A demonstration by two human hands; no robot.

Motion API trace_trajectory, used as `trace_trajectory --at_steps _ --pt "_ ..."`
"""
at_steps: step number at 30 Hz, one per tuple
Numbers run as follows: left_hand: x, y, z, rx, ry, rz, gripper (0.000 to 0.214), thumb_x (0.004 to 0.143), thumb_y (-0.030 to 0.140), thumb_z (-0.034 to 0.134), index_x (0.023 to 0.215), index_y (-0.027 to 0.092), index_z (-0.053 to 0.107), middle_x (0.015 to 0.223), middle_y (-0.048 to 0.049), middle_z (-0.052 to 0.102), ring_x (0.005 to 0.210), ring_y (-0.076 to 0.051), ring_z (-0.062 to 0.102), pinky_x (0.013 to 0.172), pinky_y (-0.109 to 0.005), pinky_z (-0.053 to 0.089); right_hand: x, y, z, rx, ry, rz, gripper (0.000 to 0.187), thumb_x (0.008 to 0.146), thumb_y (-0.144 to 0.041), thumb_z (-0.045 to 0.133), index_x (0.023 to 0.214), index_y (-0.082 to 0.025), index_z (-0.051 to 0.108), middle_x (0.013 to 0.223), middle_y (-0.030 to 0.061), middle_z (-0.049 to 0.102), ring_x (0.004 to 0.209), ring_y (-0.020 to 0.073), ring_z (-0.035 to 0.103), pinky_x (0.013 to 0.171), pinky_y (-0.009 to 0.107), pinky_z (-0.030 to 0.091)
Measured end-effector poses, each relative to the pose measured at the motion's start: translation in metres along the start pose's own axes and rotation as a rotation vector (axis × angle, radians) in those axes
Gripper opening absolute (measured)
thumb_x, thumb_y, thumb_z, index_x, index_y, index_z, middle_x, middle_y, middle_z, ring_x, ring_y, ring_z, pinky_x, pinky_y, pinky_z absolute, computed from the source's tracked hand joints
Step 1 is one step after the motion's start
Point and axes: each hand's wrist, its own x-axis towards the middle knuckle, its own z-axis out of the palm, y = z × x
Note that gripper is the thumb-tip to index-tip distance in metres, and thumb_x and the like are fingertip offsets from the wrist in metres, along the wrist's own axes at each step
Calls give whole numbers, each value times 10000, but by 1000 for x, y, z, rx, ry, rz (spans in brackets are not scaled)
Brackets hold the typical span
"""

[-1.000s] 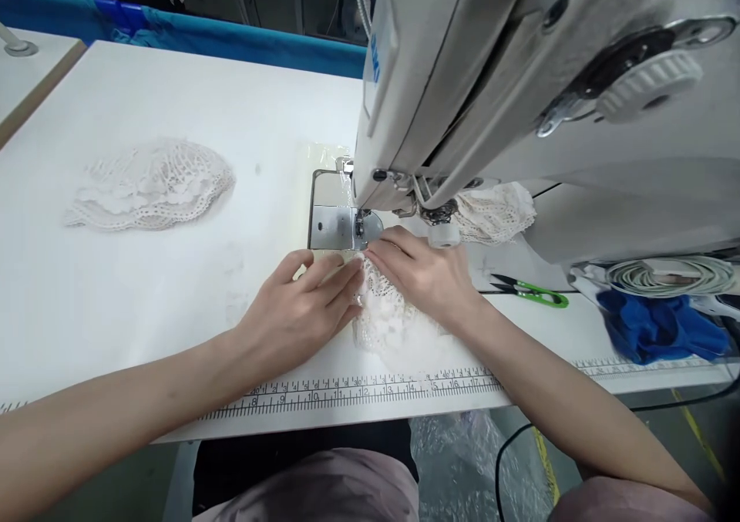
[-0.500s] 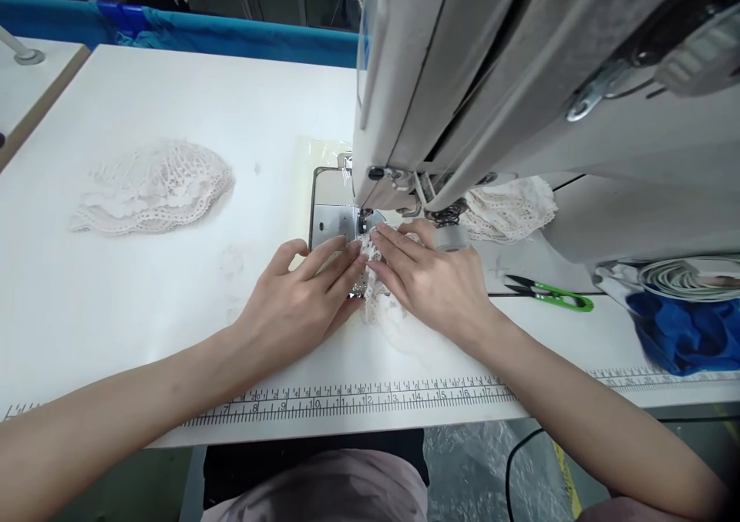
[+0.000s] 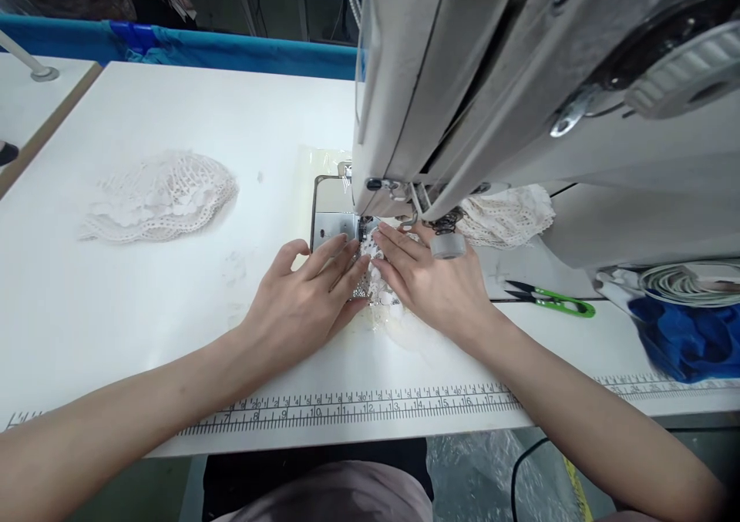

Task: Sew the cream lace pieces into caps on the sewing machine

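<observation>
The left hand and right hand rest with fingers outstretched, tips against the white lace fabric between them. Just beyond the fingertips stands the presser foot; green-handled thread snips lie right of the right fingers.

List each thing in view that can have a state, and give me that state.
Left hand, open, palm down, fingertips at the lace
Right hand, open, palm down, fingertips on the lace
Lace between the hands, bunched, partly covered
Lace at the left, lying folded
Lace behind the right hand, crumpled
Green-handled snips, blades apart
Blue cloth, crumpled
Pale cord, coiled
</observation>
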Motion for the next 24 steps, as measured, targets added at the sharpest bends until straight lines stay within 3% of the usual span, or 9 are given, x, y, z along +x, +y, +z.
trace_trajectory --at_steps 9,19,24 --pt "0 0 0 36 0 5 311 979 319 509 1224 154 605 1237 -118 671 1208 -253 588 881 -419 419 -1 2 0 -3 21 -10 290 989 -300 489 1103 -173 724 956 76 763 1012 263 615 913 418 430" --pt "2 -3 2 32 -15 -16 324 981 338 501 1235 166 603 1256 -122 659 1218 -248 582 894 -421 419 2 7 3 -7 33 -26 288 986 -283 489 1135 -169 707 1144 69 721 1034 249 613 961 420 419" --pt "3 -5 3 -11 -13 -30 345 975 338 515 1247 146 605 1263 -130 655 1208 -265 586 897 -424 418 2 11 5 -46 57 -45 300 984 -296 494 1167 -164 691 1045 83 747 1018 260 619 938 425 427"
